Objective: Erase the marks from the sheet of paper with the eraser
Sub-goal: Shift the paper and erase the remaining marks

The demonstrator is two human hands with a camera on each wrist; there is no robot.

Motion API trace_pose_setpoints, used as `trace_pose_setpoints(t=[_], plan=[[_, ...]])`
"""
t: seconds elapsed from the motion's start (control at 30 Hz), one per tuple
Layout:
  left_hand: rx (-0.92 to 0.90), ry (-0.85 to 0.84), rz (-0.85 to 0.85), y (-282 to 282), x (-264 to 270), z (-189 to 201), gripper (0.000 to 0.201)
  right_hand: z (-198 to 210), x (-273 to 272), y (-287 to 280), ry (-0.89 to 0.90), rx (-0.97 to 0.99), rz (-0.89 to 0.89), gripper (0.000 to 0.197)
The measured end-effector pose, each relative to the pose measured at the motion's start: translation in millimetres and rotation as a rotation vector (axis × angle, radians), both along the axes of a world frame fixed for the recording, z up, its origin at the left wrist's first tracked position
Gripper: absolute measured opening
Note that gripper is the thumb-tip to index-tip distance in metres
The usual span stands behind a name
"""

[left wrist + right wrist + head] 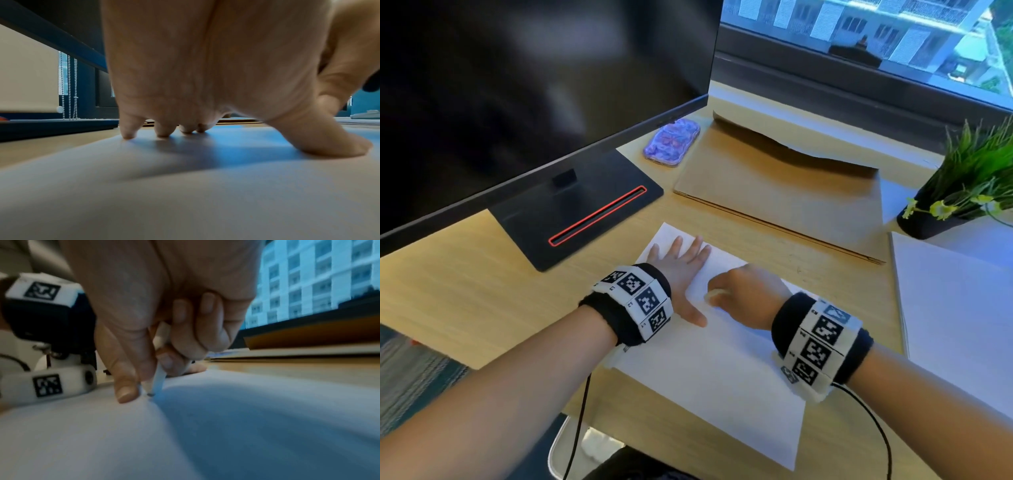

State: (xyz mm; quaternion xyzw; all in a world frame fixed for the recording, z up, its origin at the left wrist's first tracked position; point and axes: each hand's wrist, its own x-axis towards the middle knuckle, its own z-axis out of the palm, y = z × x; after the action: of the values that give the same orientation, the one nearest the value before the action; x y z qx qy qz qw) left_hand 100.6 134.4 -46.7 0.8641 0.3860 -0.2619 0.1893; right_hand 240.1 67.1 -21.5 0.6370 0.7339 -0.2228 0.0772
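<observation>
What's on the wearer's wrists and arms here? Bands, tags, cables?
Both forearms are bare, no sleeves. The left hand and right hand each have a black fabric wristband carrying a row of white blocks printed with square black-and-white tags. A thin black cable trails from each band toward the wearer. No gloves or rings visible.
</observation>
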Motion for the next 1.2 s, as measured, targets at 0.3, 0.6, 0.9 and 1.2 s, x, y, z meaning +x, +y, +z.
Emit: trace_pose_setpoints(t=[0.3,0.6,0.9,1.2], plan=[[-0.011,-0.003,0.001,1.0,-1.8,0.8,0.127,-6.9,3.0,23.6,0.091,0.104,-0.222,0.021],[-0.008,0.013,0.001,0.0,-1.3,3.1,0.126,-2.6,7.1,24.3,0.138,-0.006,-0.256,0.02],[-0.002,0.015,-0.009,-0.6,-0.7,3.5,0.126,-3.6,4.7,5.3,0.268,-0.087,-0.286,0.011],[0.001,0.012,-0.006,-1.4,-1.4,3.8,0.126,2.3,-2.9,1.6,0.497,-0.302,-0.465,0.01]])
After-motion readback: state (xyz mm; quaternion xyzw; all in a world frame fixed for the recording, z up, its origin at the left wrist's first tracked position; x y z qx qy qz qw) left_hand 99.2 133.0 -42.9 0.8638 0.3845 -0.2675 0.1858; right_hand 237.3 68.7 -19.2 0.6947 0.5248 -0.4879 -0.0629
